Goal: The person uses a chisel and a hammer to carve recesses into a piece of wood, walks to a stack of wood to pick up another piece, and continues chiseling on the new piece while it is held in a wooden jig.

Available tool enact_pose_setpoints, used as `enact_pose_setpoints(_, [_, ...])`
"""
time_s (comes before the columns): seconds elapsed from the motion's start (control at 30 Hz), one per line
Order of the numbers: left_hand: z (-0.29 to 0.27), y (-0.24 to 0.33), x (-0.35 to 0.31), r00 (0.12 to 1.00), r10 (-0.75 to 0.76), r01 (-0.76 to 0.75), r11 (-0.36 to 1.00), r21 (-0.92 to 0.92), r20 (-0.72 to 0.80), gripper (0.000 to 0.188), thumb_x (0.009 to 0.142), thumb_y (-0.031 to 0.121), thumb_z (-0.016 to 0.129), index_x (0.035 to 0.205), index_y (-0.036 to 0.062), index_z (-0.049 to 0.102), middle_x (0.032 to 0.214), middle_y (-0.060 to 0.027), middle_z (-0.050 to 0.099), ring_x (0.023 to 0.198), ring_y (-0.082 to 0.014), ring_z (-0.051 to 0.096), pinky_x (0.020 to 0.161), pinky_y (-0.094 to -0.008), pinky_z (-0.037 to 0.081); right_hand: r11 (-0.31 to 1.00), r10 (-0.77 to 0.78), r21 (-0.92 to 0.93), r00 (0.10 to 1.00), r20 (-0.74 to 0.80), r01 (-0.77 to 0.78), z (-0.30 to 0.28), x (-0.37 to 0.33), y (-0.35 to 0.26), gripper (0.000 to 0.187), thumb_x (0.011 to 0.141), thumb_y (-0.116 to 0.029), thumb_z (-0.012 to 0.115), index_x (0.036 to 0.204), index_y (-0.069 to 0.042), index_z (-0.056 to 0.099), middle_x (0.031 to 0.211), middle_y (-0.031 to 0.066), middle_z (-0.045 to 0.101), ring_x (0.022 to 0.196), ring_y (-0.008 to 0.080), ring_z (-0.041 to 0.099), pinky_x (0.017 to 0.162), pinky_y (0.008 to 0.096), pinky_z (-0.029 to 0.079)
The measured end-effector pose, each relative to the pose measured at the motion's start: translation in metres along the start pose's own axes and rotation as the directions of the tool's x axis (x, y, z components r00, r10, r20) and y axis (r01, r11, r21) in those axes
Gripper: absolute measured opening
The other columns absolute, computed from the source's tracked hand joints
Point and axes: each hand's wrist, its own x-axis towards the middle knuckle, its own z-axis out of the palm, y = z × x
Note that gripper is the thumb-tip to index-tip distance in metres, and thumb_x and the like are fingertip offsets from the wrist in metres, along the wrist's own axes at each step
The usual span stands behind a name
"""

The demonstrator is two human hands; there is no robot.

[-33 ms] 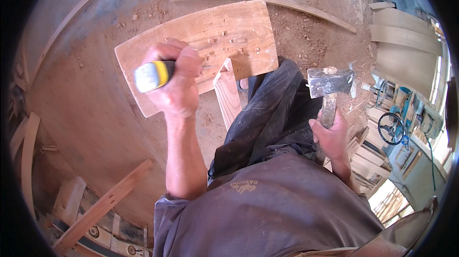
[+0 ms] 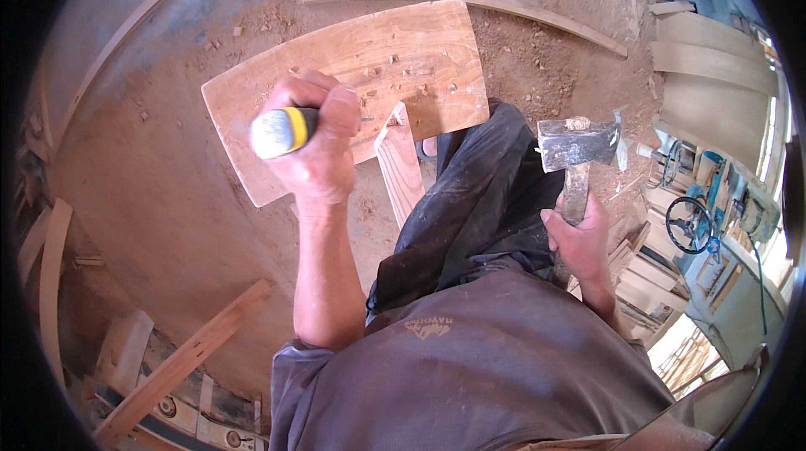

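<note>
Two tools are in hand as we look down at the work. Our left hand [image 2: 315,145] is clenched around a yellow-banded tool [image 2: 281,132], fingers clamped on its dark grip above the left part of a broad wooden board [image 2: 327,61]; its pale butt faces us, and we cannot tell from here what its working end looks like or whether it touches the wood. Our right hand [image 2: 581,237] is wrapped around the wooden handle of a hammer-like tool [image 2: 578,146], which stands head-up beside our right thigh, well apart from the board. We judge that metal head to be heavy and the handle stiff, so a hold lower on the shaft should give more swing and one close under the head more control. The yellow-banded tool looks rigid and lighter, best gripped full-fist below the butt. The board seems stiff and solid, to be steadied at its edges; wood chips [image 2: 393,58] lie on it and could make it slippery. A narrow wooden piece [image 2: 401,170] overlaps the board's near edge with its slanted end; it looks light and firm, likeliest to splinter at that tip, so we would hold it by its shaft.
</note>
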Motion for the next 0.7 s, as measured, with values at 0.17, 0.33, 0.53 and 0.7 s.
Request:
enact_pose_setpoints(0.17, [0.0,-0.023,-0.014,0.997,-0.057,0.051,0.994,0.093,0.06,0.018,0.077,-0.009,0.069,0.07,0.0026,0.056,0.068,-0.0038,0.061,0.06,-0.0098,0.05,0.055,-0.0266,0.04,0.99,-0.053,-0.127,0.999,0.004,0.053,0.006,0.001,0.005,0.026,0.085,-0.006,0.07,0.108,0.0,0.06,0.079,0.0003,0.056,0.075,0.0084,0.048,0.067,0.029,0.046])
enact_pose_setpoints(0.33, [0.009,-0.02,-0.007,0.98,-0.098,0.066,0.981,0.18,0.175,0.016,0.079,-0.007,0.068,0.071,0.0018,0.058,0.068,-0.0034,0.06,0.06,-0.0101,0.051,0.056,-0.0265,0.041,0.942,-0.247,-0.219,0.967,0.063,0.255,0.007,0.008,-0.015,0.026,0.086,-0.005,0.07,0.11,0.0,0.06,0.08,0.0004,0.058,0.074,0.0078,0.051,0.065,0.0286,0.046])
enact_pose_setpoints(0.53, [0.025,-0.011,-0.01,0.967,-0.148,0.098,0.967,0.234,0.205,0.017,0.078,-0.008,0.069,0.07,0.0022,0.058,0.068,-0.003,0.06,0.062,-0.01,0.054,0.058,-0.026,0.045,0.784,-0.614,-0.087,0.789,0.036,0.614,0.012,0.021,-0.073,0.027,0.088,-0.002,0.071,0.113,-0.001,0.06,0.079,0.0012,0.061,0.071,0.0096,0.058,0.062,0.0274,0.049])
enact_pose_setpoints(0.7, [0.011,-0.035,-0.027,0.931,0.121,-0.289,0.819,0.496,0.344,0.012,0.082,0.008,0.073,0.093,0.0043,0.069,0.09,-0.0055,0.07,0.089,-0.0226,0.066,0.084,-0.0375,0.05,0.172,-0.781,-0.479,0.416,0.466,0.861,0.024,0.046,-0.109,0.028,0.085,-0.005,0.068,0.106,-0.004,0.049,0.071,0.0113,0.065,0.061,0.028,0.07,0.046,0.0381,0.05])
